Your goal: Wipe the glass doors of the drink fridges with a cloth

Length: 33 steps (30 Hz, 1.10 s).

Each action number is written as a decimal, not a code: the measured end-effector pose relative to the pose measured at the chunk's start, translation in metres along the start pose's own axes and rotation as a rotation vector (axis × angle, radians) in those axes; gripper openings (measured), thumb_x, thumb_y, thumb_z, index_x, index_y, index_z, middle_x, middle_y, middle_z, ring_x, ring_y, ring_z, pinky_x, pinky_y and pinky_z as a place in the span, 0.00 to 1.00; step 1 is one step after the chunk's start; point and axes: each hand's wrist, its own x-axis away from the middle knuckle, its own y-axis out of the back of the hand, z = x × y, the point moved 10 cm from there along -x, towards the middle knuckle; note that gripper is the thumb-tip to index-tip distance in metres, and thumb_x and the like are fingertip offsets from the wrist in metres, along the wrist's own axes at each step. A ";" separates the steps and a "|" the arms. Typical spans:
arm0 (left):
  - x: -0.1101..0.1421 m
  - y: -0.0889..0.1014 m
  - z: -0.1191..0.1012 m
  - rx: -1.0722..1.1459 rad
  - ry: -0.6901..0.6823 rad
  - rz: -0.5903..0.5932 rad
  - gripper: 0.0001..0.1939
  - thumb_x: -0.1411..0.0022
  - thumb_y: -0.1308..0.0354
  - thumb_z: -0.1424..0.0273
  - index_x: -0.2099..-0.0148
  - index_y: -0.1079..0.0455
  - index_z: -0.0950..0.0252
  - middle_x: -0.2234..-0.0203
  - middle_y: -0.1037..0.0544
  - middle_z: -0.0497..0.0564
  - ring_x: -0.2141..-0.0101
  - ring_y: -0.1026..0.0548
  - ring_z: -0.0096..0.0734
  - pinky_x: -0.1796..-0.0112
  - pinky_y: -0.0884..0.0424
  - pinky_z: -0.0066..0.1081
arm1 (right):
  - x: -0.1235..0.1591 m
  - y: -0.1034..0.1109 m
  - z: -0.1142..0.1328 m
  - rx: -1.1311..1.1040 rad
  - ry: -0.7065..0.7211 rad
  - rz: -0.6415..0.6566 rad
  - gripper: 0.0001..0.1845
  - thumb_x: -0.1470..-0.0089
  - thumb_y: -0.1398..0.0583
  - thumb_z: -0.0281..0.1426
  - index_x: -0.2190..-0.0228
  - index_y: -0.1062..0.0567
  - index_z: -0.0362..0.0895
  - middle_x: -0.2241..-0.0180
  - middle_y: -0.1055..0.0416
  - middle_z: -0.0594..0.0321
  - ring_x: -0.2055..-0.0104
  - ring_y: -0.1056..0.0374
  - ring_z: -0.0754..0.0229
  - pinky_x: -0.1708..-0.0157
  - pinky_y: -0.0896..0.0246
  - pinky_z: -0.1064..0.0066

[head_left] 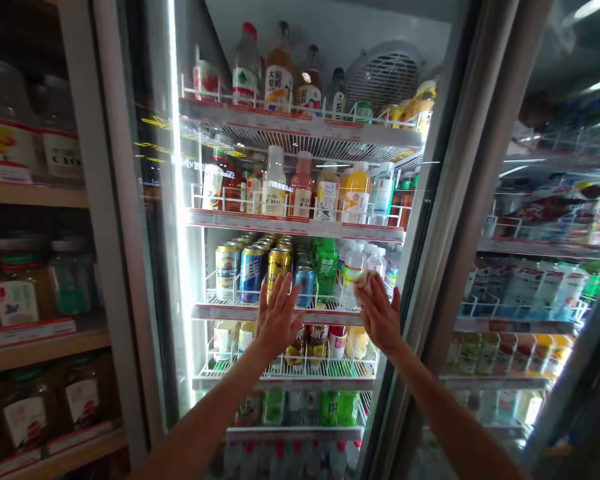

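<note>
Both arms reach toward the glass door (310,150) of a lit drinks fridge, on which yellow lettering is reflected. My left hand (275,317) is spread with fingers up, in front of the beer cans (279,267) on the middle shelf. It looks flat on the glass and holds nothing. My right hand (383,323), near the door's right edge, presses a crumpled pale cloth (364,281) under its fingers. The cloth is partly hidden and blurred; cloth or paper, I cannot tell. Behind it stand clear bottles (353,260).
Wire-fronted fridge shelves (300,225) carry juice bottles (355,193), cans and more bottles. A metal door frame (460,220) runs down on the right, with another stocked fridge (525,287) beyond. On the left, wooden shelves (40,357) hold large jars (17,293).
</note>
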 end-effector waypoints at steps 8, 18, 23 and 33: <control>-0.018 0.012 0.018 -0.032 0.036 -0.053 0.34 0.39 0.48 0.68 0.34 0.58 0.64 0.37 0.49 0.61 0.36 0.55 0.42 0.39 0.60 0.49 | -0.014 0.018 -0.053 0.060 -0.278 -0.162 0.29 0.43 0.50 0.28 0.40 0.45 0.48 0.36 0.57 0.50 0.35 0.55 0.49 0.41 0.57 0.46; -0.043 0.040 0.070 -0.122 0.105 -0.102 0.32 0.38 0.50 0.65 0.35 0.55 0.63 0.37 0.50 0.59 0.37 0.54 0.42 0.39 0.60 0.49 | -0.074 0.020 -0.053 0.013 -0.470 -0.275 0.29 0.44 0.50 0.27 0.41 0.45 0.48 0.36 0.55 0.48 0.35 0.56 0.45 0.44 0.56 0.39; -0.053 0.050 0.077 -0.121 0.087 -0.096 0.29 0.37 0.52 0.65 0.36 0.52 0.64 0.37 0.48 0.60 0.37 0.53 0.42 0.39 0.61 0.49 | -0.098 -0.014 0.056 -0.075 0.046 0.018 0.31 0.45 0.48 0.26 0.40 0.46 0.53 0.37 0.50 0.56 0.35 0.56 0.52 0.39 0.61 0.47; -0.065 0.066 0.099 -0.181 0.096 -0.132 0.28 0.37 0.52 0.65 0.37 0.49 0.66 0.38 0.46 0.61 0.37 0.53 0.42 0.40 0.59 0.49 | -0.133 0.005 0.003 -0.062 -0.248 -0.236 0.30 0.43 0.51 0.27 0.40 0.48 0.53 0.36 0.55 0.56 0.35 0.55 0.49 0.40 0.63 0.44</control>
